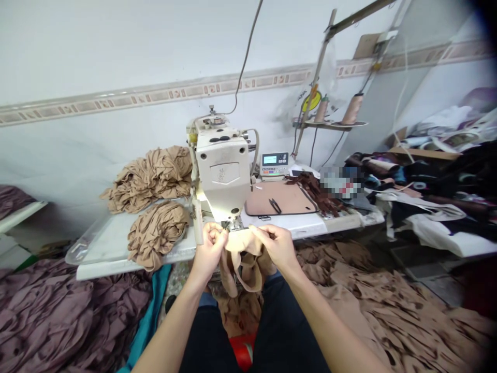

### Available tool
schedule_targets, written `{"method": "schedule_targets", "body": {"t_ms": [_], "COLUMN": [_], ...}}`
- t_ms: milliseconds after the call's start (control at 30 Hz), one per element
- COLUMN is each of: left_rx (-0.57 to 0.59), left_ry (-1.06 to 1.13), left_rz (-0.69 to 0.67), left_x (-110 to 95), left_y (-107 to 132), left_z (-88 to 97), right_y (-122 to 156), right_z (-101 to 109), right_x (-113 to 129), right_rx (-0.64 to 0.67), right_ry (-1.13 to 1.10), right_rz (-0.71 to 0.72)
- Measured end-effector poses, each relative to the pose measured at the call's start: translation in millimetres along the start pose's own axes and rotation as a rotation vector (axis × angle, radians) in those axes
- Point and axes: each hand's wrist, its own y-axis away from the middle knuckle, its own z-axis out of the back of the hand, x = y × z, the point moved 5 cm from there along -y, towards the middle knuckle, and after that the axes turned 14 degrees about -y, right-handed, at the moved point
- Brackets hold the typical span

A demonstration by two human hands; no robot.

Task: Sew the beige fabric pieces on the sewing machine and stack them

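A tan fabric piece is stretched between my two hands, right at the front of a white sewing machine. My left hand pinches its left end, close to the presser foot. At the other end, my right hand grips the cloth between thumb and fingers. The upper edge of the fabric lies by the needle area; whether it is under the foot I cannot tell. Loose tan strips of the same cloth hang below, over my lap.
Bunched tan cloth piles sit left of the machine. Thread snips lie on a pinkish mat, before a control box. Thread cones stand on a rack. Purple cloth and brown cloth heap at either side below.
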Motion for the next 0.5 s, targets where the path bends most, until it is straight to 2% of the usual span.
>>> {"method": "schedule_targets", "body": {"t_ms": [167, 267, 367, 500], "left_rx": [0.041, -0.003, -0.078, 0.007], "left_ry": [0.123, 0.137, 0.016, -0.109], "left_rz": [0.043, 0.079, 0.098, 0.140], "left_x": [3.9, 10.4, 29.2, 65.6], "left_y": [-4.4, 5.2, 25.0, 51.2], "left_z": [-5.7, -3.4, 7.7, 25.7], "right_y": [3.7, 16.6, 42.0, 89.0], "right_z": [0.6, 6.5, 20.5, 36.8], "right_x": [-10.7, -28.5, -48.5, -57.7], "right_rx": [-0.011, -0.021, -0.057, -0.155], "right_ry": [-0.018, -0.039, -0.020, 0.066], "right_rz": [-0.032, -0.070, -0.088, -0.023]}}
